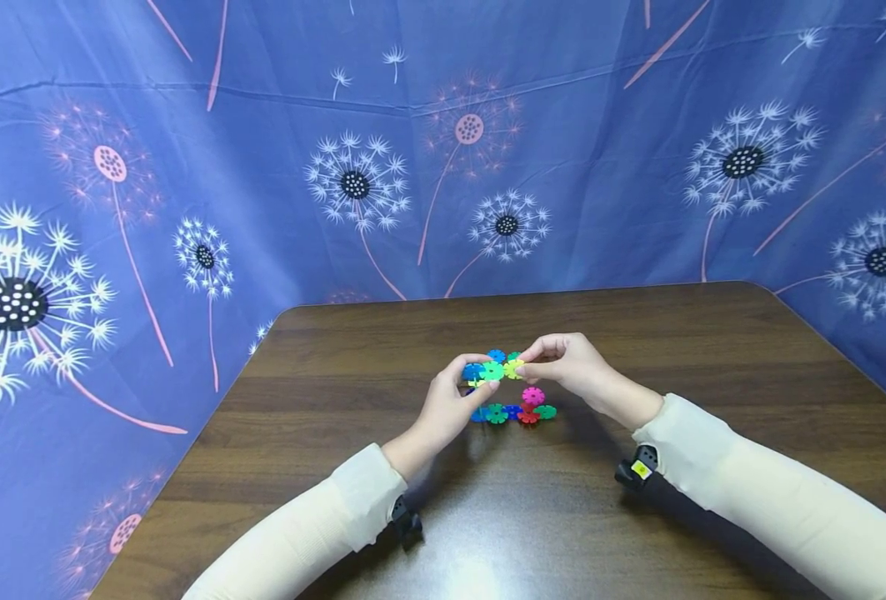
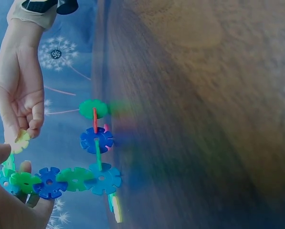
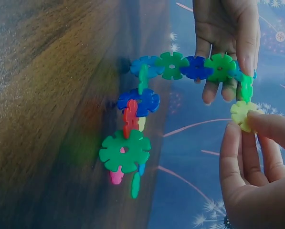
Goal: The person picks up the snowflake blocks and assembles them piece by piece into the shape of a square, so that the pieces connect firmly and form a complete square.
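A build of notched, flower-shaped plastic interlocking discs stands on the table. My left hand (image 1: pixel 446 404) grips its top end, thumb by a bright green disc (image 3: pixel 247 89) and fingers behind the column. Between thumb and fingertips, my right hand (image 1: pixel 573 367) pinches a yellow disc (image 3: pixel 242 114), whose edge meets that bright green disc. The column below the left hand alternates a green disc (image 3: pixel 172 66) and a dark blue disc (image 3: pixel 196 67). Along the bottom row are a red disc (image 1: pixel 528 414), an end green disc (image 1: pixel 546 412) and an upright pink disc (image 1: pixel 533 396).
The build rests on a brown wood-grain table (image 1: pixel 322 400). Behind the table hangs a blue cloth (image 1: pixel 600 167) with dandelion prints. Further discs, among them a blue disc (image 1: pixel 496 356), show behind the hands. Each wrist wears a small black camera (image 1: pixel 638 468).
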`<state>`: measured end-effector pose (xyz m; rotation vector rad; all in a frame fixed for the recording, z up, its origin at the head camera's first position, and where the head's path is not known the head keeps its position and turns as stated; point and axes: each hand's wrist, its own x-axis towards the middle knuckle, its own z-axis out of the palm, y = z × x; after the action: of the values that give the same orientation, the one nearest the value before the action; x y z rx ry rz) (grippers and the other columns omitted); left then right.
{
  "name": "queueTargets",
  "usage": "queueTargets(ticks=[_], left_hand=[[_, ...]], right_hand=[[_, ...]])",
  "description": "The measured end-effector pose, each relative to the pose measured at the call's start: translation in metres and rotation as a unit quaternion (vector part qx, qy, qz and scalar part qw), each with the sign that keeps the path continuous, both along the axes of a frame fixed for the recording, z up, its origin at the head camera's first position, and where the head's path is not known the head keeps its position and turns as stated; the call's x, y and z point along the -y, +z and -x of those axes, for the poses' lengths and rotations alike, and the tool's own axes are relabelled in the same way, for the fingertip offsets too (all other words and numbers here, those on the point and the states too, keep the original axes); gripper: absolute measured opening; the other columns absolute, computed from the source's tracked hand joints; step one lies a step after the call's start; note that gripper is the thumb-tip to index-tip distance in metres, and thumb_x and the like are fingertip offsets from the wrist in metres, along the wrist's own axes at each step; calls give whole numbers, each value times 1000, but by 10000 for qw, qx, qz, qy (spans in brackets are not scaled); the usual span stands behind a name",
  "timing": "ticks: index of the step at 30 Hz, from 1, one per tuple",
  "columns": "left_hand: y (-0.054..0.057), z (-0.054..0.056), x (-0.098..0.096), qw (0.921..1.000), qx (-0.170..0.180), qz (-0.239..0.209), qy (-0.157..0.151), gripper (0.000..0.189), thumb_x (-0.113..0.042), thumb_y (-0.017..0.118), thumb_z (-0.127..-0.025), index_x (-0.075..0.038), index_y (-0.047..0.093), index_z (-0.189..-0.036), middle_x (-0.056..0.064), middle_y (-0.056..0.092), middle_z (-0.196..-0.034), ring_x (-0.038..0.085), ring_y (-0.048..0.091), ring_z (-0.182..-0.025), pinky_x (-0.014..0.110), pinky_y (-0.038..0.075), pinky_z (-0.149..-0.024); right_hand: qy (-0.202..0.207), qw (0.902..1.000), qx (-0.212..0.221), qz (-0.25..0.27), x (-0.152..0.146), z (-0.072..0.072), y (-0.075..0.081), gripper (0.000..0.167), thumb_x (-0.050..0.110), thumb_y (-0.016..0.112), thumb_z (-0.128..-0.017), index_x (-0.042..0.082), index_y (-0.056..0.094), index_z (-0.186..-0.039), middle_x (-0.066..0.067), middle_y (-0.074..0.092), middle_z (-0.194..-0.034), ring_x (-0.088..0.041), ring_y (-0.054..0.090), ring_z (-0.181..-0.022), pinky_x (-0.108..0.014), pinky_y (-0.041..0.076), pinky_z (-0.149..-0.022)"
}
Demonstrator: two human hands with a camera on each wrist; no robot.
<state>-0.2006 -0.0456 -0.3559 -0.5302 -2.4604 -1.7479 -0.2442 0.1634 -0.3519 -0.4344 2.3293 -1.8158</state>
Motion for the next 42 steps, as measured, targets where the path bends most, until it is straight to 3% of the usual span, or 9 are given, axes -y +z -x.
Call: queueTargets(ticks=[5, 8, 17, 25, 31, 36, 42], left_hand=[[-23, 18, 0, 10000, 38, -20, -26, 35, -12, 67, -91, -4, 58, -125, 18, 68, -111, 26, 65, -91, 27, 55, -76], [-24, 19, 0, 9999, 57, 30, -105, 35, -16, 66, -92, -6, 57, -125, 15, 68, -111, 25, 63, -89, 21, 52, -74], [-18, 18, 0, 9988, -70, 463, -132, 32, -15, 62, -95, -7, 54, -125, 14, 66, -115, 15, 57, -87, 23, 50, -77], [-20, 16, 1, 9997, 41, 174, -160, 32, -15, 63, -94, -7, 56, -124, 14, 65, -114, 15, 59, -89, 36, 53, -83], [-20, 15, 1, 9997, 84, 219, -86, 31, -14, 64, -94, -9, 56, -124, 14, 64, -117, 15, 56, -90, 38, 51, -82], [-21, 16, 1, 9994, 207, 250, -103, 31, -17, 62, -95, -11, 56, -125, 12, 62, -121, 15, 56, -93, 35, 51, -82], [-21, 17, 2, 9991, 316, 115, -241, 31, -18, 61, -96, -12, 55, -126, 13, 61, -122, 21, 58, -99, 37, 52, -85]], right_hand=[[-23, 10000, -75, 19, 2, -2, 2, 27, 11, 75, -84, -10, 68, -100, -1, 73, -82, -12, 70, -72, -36, 57, -82], [-24, 9999, -161, -5, 4, -4, 4, 28, 10, 75, -84, -11, 67, -100, -4, 74, -82, -10, 70, -71, -35, 58, -81], [-60, 9992, -313, 224, 10, -2, 1, 24, 4, 75, -82, -14, 67, -96, -7, 73, -81, -13, 70, -68, -40, 59, -73], [374, 9993, -59, -40, 4, 4, 2, 26, 12, 74, -85, -7, 67, -101, -1, 73, -83, -13, 70, -76, -45, 56, -83], [119, 9993, 346, 54, -7, 21, 1, 45, 29, 69, -91, -10, 63, -112, 0, 73, -85, -17, 71, -82, -44, 54, -90], [-148, 9994, 292, 67, -15, 42, -10, 41, 18, 67, -92, -15, 59, -115, -5, 75, -91, -10, 70, -80, -40, 55, -88], [-403, 9954, 515, -696, -14, 63, -23, 41, 18, 68, -91, -9, 61, -121, -15, 70, -114, -29, 68, -103, -49, 48, -99]])
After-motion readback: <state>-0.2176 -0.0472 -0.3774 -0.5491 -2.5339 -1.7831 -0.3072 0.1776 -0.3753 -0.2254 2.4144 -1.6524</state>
